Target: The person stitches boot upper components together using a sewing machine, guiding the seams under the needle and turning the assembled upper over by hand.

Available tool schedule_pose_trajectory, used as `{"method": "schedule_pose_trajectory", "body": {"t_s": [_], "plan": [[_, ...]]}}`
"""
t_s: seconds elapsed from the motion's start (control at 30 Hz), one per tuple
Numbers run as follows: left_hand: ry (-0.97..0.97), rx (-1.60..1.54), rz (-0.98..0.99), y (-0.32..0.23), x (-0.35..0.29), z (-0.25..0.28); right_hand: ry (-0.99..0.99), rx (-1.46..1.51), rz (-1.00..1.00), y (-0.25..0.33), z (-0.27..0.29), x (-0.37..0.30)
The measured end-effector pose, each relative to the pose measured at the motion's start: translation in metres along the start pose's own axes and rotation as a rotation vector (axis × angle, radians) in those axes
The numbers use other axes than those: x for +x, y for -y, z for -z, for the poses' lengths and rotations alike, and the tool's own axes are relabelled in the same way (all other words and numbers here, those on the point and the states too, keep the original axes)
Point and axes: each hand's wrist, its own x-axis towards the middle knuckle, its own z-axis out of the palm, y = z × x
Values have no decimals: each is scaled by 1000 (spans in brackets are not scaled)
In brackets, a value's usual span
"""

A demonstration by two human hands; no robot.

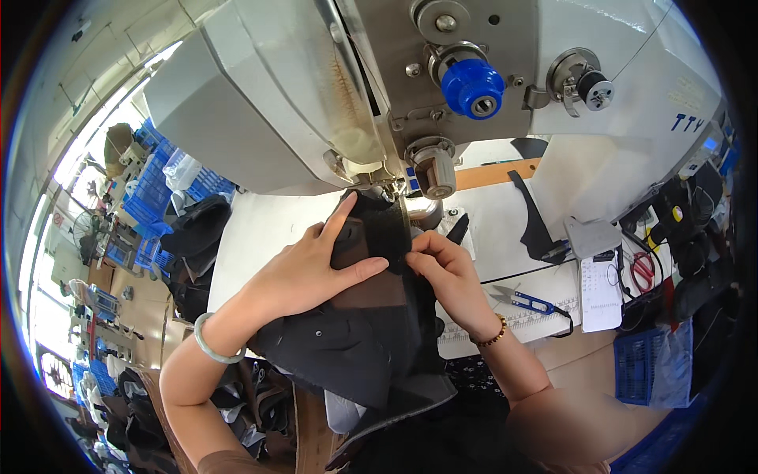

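A large white and grey sewing machine (276, 87) stands before me, its needle area low at the centre. Under it lies a black fabric piece (375, 312), with a sheer brown part, hanging over the table's front edge toward my lap. My left hand (328, 261) rests on the fabric, fingers spread, index finger stretched toward the presser foot. On the fabric's right edge, my right hand (442, 268) pinches the cloth between thumb and bent fingers. The needle tip itself is too small to make out.
Right of my hand lie blue thread snips (525, 300) on a ruler strip, a white notepad (602, 292), red-handled scissors (643, 272) and a curved black cutout (530, 221). Blue crates (639, 367) stand lower right. Dark fabric piles (193, 245) sit left.
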Motion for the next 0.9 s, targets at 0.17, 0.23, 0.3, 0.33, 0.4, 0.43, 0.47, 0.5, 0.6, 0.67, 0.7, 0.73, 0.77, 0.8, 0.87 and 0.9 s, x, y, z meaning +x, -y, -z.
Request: {"method": "schedule_pose_trajectory", "body": {"t_s": [0.17,0.23,0.3,0.33,0.4,0.43,0.47,0.5,0.6,0.67,0.7,0.73,0.77,0.8,0.87,0.9], "plan": [[-23,-124,-9,6,1,-8,-11,-80,47,-2,-1,7],[-34,-160,-16,7,0,-8,-36,-111,72,-2,-4,8],[-49,-174,-43,7,-2,-9,-114,-165,118,-3,-9,4],[-64,-183,-49,9,-1,-9,-106,-179,127,-6,-10,4],[-55,-168,-50,11,0,-12,-138,-175,129,-12,-11,3],[-42,-165,-53,13,-1,-10,-137,-157,139,-12,-14,2],[-51,-168,-54,13,0,-10,-131,-162,145,-12,-15,2],[-35,-161,-48,13,2,-9,-129,-147,160,-13,-14,3],[53,-171,51,2,-2,0,-122,-141,155,-11,-15,4],[66,-179,52,1,1,2,-151,-132,200,-11,-14,7],[66,-185,56,2,3,3,-147,-134,195,-12,-13,8],[57,-180,41,4,6,4,-172,-164,197,-14,-13,11],[48,-175,26,6,9,4,-199,-194,199,-14,-12,13],[42,-180,29,12,14,2,-192,-197,199,-13,-13,15],[18,-146,-69,20,24,3,-267,-359,244,-5,-17,18],[10,-144,-70,21,24,4,-263,-360,250,-3,-18,18]]}}
